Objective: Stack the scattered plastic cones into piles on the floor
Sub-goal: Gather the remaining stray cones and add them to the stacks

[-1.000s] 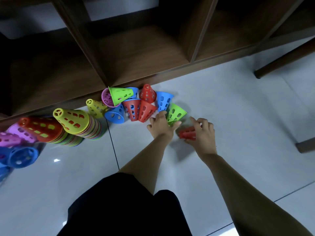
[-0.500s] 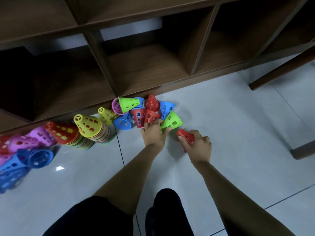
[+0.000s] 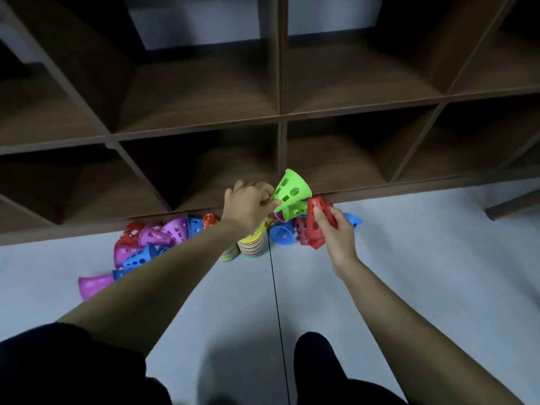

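Cones (image 3: 175,233): where were they?
— Your left hand (image 3: 248,207) pinched a green cone (image 3: 290,190) by its narrow end, raised. Your right hand (image 3: 336,232) gripped a red cone (image 3: 317,226) just beside it. The rest lay on the floor (image 3: 409,258) along the shelf (image 3: 280,118) edge; bare floor spread toward you.

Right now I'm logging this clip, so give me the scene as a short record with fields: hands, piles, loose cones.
Left hand: pinches green cone by its narrow end
Right hand: grips red cone
Pile: multicoloured stack on the floor, partly hidden by the left forearm
Loose cones: purple cone and others lying left of the stack; blue cone right of it
Backdrop: wooden shelf unit
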